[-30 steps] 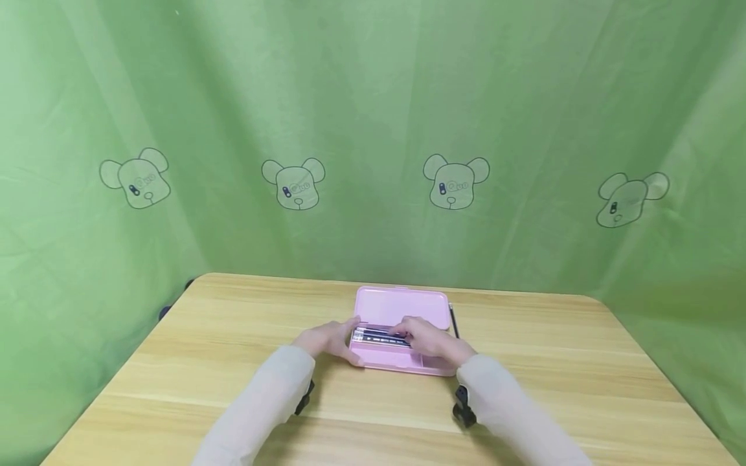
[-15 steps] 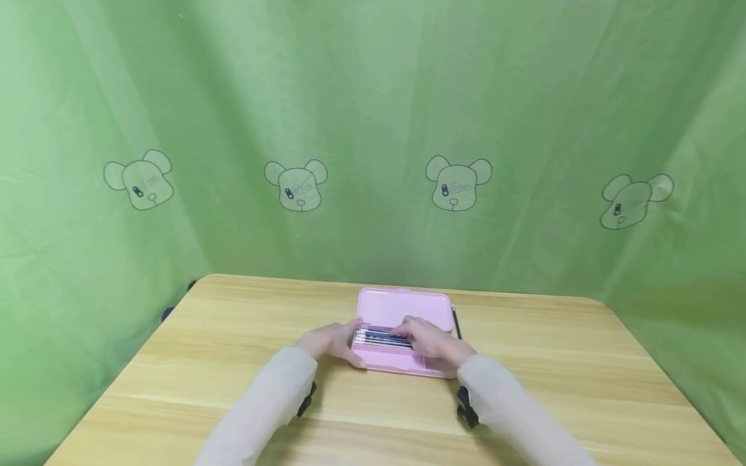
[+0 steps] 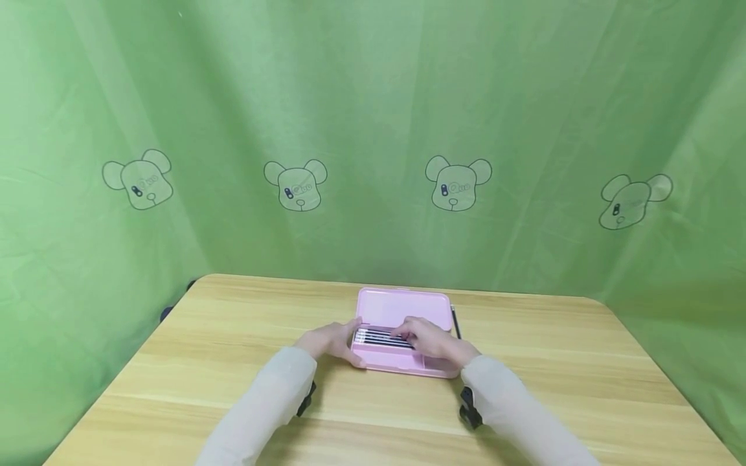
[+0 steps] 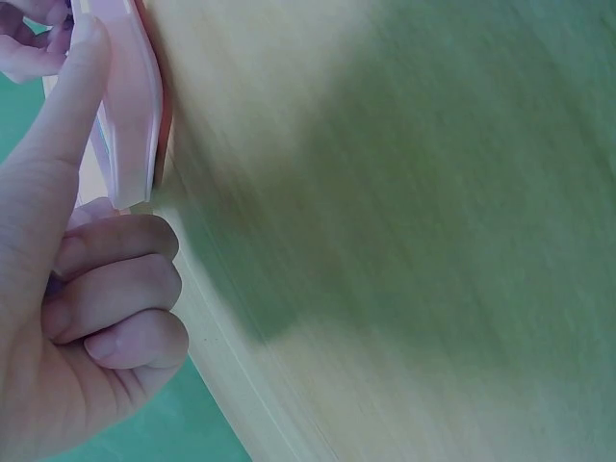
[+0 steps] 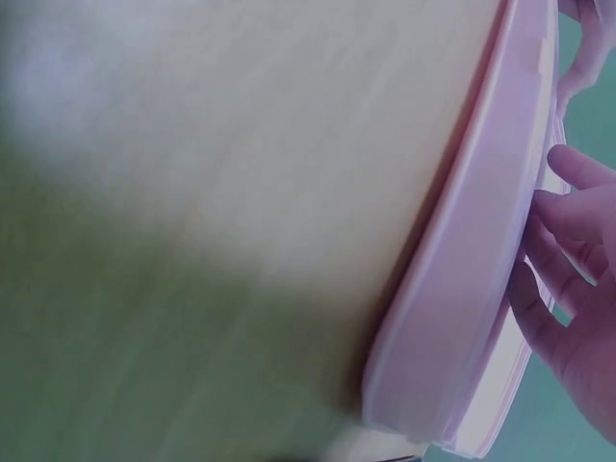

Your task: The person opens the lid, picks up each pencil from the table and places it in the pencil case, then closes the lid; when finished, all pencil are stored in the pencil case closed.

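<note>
A pink pencil case (image 3: 381, 358) lies on the table with its lid (image 3: 402, 307) folded back. Several dark pencils (image 3: 381, 339) with pale ends lie side by side in its rear compartment. My left hand (image 3: 334, 340) grips the case's left end; in the left wrist view its thumb (image 4: 72, 91) runs along the front wall while other fingers curl beside the end. Over the case's right part, my right hand (image 3: 428, 338) reaches in with its fingertips at the pencils. In the right wrist view its fingers (image 5: 568, 217) are loosely bent over the rim, their tips partly hidden.
One dark pencil (image 3: 456, 322) lies on the table just right of the lid. The wooden table (image 3: 262, 304) reaches back to a green curtain (image 3: 373, 246) printed with bear heads. Black wrist straps (image 3: 469, 409) sit below both sleeves.
The pencils in the case have shifted under my right fingertips and now lie in a more even row. My left hand keeps its hold on the case.
</note>
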Tool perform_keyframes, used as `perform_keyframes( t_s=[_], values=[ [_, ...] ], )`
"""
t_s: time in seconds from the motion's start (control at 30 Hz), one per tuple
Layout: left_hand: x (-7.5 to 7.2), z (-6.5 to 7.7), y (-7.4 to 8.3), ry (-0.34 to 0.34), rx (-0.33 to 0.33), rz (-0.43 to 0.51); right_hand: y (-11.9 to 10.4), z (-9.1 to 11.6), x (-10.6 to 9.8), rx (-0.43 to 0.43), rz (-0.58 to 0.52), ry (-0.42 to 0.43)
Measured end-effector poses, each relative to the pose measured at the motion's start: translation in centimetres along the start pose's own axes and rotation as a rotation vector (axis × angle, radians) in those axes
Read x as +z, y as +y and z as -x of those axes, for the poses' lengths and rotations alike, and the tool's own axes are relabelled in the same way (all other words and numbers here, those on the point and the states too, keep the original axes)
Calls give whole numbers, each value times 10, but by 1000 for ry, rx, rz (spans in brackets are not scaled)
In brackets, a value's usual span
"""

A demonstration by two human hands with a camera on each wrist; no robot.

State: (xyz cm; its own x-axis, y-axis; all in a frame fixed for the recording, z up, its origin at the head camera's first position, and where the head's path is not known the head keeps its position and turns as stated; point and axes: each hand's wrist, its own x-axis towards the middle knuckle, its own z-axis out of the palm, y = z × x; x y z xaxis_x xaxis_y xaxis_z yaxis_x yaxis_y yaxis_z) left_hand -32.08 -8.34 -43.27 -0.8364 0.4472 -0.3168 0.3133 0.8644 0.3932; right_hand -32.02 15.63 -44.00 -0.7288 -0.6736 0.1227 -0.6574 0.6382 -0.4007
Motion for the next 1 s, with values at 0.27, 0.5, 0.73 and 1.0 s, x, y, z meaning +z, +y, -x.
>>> perform_keyframes(
  t_s=[0.27,0.5,0.73,1.0],
  values=[
    [-1,2,2,6,2,-9,9,14,-10,-19,-49,86],
    [-1,4,3,4,-3,4,21,34,-21,19,-120,122],
    [0,3,2,8,-6,-2,37,58,-29,92,-167,139],
    [1,1,0,7,11,-1,46,83,-37,214,-208,115]
  ],
)
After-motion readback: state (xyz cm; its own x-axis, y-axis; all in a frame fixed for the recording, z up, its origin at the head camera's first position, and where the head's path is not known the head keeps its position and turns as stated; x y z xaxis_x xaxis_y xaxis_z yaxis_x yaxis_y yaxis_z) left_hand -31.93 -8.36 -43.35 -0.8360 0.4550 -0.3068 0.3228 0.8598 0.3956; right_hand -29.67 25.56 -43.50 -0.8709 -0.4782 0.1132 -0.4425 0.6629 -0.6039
